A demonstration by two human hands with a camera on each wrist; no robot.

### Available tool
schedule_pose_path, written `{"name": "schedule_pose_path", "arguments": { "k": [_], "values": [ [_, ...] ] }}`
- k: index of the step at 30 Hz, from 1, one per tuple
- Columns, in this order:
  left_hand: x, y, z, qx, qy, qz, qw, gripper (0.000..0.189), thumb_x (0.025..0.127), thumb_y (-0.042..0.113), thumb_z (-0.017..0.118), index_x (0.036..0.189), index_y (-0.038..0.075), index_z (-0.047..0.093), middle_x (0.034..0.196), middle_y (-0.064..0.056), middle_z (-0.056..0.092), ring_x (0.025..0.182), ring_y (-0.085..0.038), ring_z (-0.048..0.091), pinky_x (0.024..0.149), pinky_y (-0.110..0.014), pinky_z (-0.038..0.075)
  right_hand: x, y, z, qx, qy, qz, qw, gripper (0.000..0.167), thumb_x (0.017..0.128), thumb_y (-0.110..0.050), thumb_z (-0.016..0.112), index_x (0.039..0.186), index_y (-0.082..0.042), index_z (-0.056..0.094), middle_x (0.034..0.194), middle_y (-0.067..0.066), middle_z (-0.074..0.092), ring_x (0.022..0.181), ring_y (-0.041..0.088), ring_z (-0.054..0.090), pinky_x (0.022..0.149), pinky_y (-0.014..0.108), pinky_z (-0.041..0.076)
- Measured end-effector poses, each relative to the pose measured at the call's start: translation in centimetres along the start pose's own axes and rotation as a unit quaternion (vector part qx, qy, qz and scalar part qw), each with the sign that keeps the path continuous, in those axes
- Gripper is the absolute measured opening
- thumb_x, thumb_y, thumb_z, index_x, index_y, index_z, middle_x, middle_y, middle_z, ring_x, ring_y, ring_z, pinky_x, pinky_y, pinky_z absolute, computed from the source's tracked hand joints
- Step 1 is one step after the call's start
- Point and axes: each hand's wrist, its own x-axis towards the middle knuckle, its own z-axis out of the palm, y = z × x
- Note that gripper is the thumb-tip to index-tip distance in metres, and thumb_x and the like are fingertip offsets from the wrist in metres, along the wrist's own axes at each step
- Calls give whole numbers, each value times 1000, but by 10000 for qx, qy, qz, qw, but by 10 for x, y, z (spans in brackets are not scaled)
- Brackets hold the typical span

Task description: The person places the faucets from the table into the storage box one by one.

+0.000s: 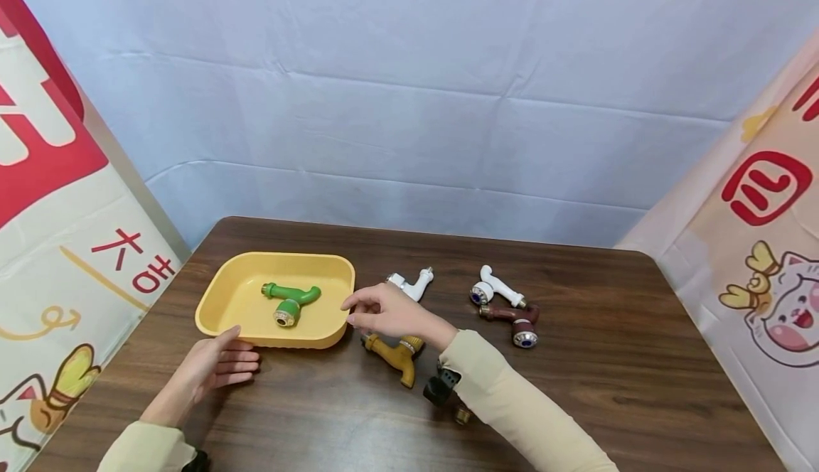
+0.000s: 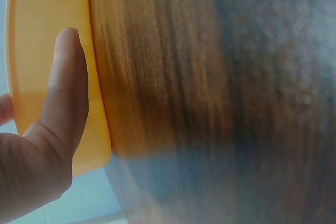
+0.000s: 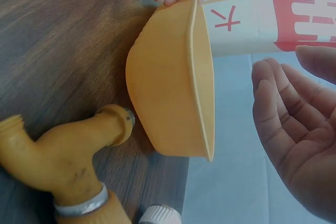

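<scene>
A yellow tray (image 1: 271, 337) holds a green tap (image 1: 291, 298) on its floor. At the tray's front left, my left hand (image 1: 207, 369) holds the wall, its thumb over the rim and its fingers along the outside; a finger (image 2: 68, 87) lies against the wall in the left wrist view. Beside the tray's right end hovers my right hand (image 1: 397, 310), loosely bent with nothing in it. Below it lies a mustard-yellow tap (image 1: 393, 355), large in the right wrist view (image 3: 73, 156). A white tap (image 1: 419, 287) lies behind this hand, partly hidden.
Farther right on the brown wooden table (image 1: 608, 358), another white tap (image 1: 502, 287) lies against a dark red tap (image 1: 512, 313). A brass threaded end (image 1: 462, 414) pokes out beneath my right sleeve, the rest hidden. Pale cloth (image 1: 409, 116) hangs behind the table.
</scene>
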Motion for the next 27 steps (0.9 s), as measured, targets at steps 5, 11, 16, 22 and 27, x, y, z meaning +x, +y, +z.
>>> {"name": "schedule_pose_path", "arguments": {
  "k": [5, 11, 16, 22, 27],
  "values": [
    [1, -1, 0, 4, -28, -22, 10000, 48, 97, 33, 38, 103, -12, 53, 79, -9, 66, 74, -22, 66, 71, -39, 54, -8, 4, -3, -173, 14, 14, 9998, 21, 89, -6, 56, 108, 0, 62, 77, 10, 64, 62, 21, 60, 57, 23, 51],
    [1, 0, -1, -56, 9, -31, 10000, 47, 97, 33, 39, 102, -11, 54, 79, -9, 66, 74, -22, 66, 71, -39, 54, -16, 13, -7, -371, 36, 65, 9993, 20, 89, -11, 58, 107, -4, 64, 71, 0, 62, 57, 8, 55, 55, 22, 48],
    [2, -1, 0, -24, 5, -37, 10000, 47, 97, 33, 39, 102, -11, 54, 79, -9, 66, 74, -22, 66, 71, -39, 54, -24, 18, -12, -342, 24, 150, 9993, 20, 89, -12, 58, 107, -4, 64, 71, 7, 64, 59, 13, 57, 55, 23, 48],
    [3, -1, 0, 33, -6, -45, 10000, 48, 97, 33, 38, 104, -12, 53, 80, -9, 66, 74, -22, 66, 71, -39, 54, -37, 25, -17, -259, 68, 367, 9990, 21, 89, -13, 59, 107, -4, 63, 77, 13, 64, 65, 20, 60, 56, 25, 48],
    [2, 0, -1, 41, 19, -38, 10000, 48, 97, 33, 39, 103, -12, 54, 80, -9, 66, 74, -21, 66, 70, -38, 54, -44, 29, -22, -283, 62, 463, 9985, 21, 89, -16, 60, 107, -5, 64, 79, 10, 65, 64, 16, 57, 54, 24, 45]
  ]
}}
